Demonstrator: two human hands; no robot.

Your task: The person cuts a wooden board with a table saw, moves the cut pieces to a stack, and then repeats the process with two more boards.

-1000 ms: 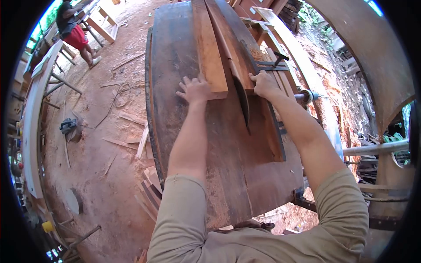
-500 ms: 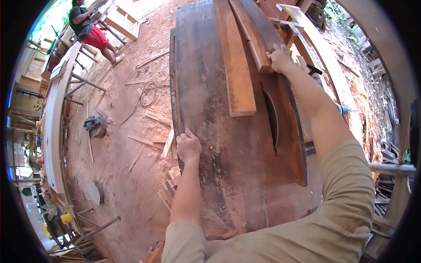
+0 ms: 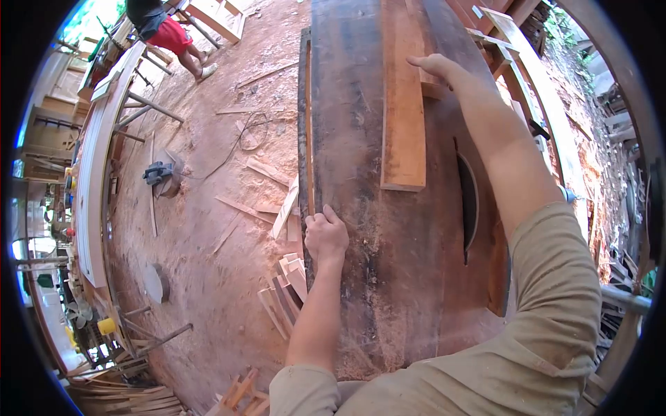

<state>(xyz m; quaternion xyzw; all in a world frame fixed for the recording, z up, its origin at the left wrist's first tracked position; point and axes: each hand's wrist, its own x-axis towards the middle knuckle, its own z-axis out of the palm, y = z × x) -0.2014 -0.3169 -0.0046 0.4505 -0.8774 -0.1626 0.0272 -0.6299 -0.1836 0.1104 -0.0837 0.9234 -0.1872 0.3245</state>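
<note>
A second ago both hands pressed on the near ends of the boards by the blade (image 3: 470,201), in the middle of the frame. Since then the left hand (image 3: 326,236) has drawn off the wide board (image 3: 403,97) and dropped to the table's (image 3: 361,291) left edge, where it now grips the rim at centre frame. The right hand (image 3: 437,67) has reached forward along the narrow strip (image 3: 431,87) to the upper middle, arm stretched out. The boards have slid away from the blade, toward the top of the frame. The person in red shorts (image 3: 163,28) has shifted further into the upper left corner.
</note>
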